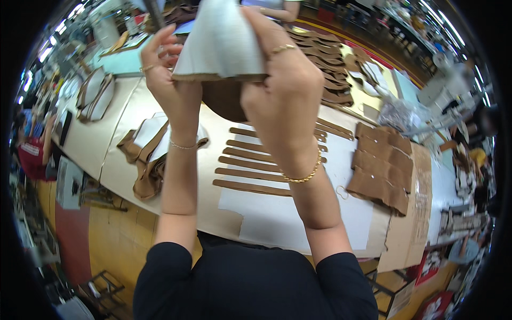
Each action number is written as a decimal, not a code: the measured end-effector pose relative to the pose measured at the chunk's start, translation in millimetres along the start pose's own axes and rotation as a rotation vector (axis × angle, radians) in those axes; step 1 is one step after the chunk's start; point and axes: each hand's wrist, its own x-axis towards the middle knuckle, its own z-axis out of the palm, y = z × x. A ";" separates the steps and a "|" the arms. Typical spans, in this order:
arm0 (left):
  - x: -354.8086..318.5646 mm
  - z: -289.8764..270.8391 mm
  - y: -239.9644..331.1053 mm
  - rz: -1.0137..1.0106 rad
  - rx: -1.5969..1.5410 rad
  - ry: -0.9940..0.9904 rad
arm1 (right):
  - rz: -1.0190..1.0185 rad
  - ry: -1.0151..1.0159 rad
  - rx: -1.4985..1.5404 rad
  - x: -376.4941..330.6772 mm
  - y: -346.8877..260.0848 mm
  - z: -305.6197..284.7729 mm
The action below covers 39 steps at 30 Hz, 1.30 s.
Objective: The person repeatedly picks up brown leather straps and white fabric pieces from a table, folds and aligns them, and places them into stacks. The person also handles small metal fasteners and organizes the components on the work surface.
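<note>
The right hand (288, 80) is closed on the right edge of a brown piece with a white face (221, 45), its fingers partly hidden. The left hand (173, 80) is at the piece's lower left corner, fingers half curled beside the edge; its thumb is out of sight, so whether it pinches cannot be told. The piece is held up between the two hands, above the table (136, 88), white side toward the wearer, a rounded brown part hanging below its straight lower edge.

Under the grip, narrow brown strips (250, 175) lie in a row on a white sheet (304, 229). Left of the grip and lower is a heap of brown and white pieces (145, 178); to its right, a brown panel (381, 165) lies partly over cardboard (418, 208). Beyond the right hand are a clear plastic bag (402, 114) and, farther, overlapping wavy brown pieces (322, 58).
</note>
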 end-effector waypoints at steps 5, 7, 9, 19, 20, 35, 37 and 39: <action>-52.4 29.9 -17.5 -0.309 -0.282 0.091 | -0.054 0.053 -0.106 9.6 18.6 -36.1; -58.1 26.1 -16.5 -0.276 -0.131 0.029 | -0.090 0.097 -0.157 5.8 36.8 -58.6; -61.1 20.5 -21.9 -0.262 -0.136 0.022 | -0.060 0.176 -0.180 -8.6 56.0 -77.5; -70.5 -0.7 66.4 -0.928 -0.657 -0.614 | 0.483 0.570 -0.016 -94.0 136.7 -160.5; -68.3 -3.9 64.3 -0.934 -0.502 -0.832 | 0.523 0.558 0.132 -91.2 133.1 -177.9; -121.5 73.0 76.3 -1.063 -0.594 -1.969 | 1.363 -0.566 0.194 -184.0 46.8 -481.9; -154.4 94.8 72.0 -1.219 -0.581 -1.971 | 1.416 -0.277 0.043 -189.4 38.5 -511.5; -190.1 122.0 94.5 -1.145 -0.534 -1.912 | 1.372 -0.196 -0.144 -191.6 46.9 -543.0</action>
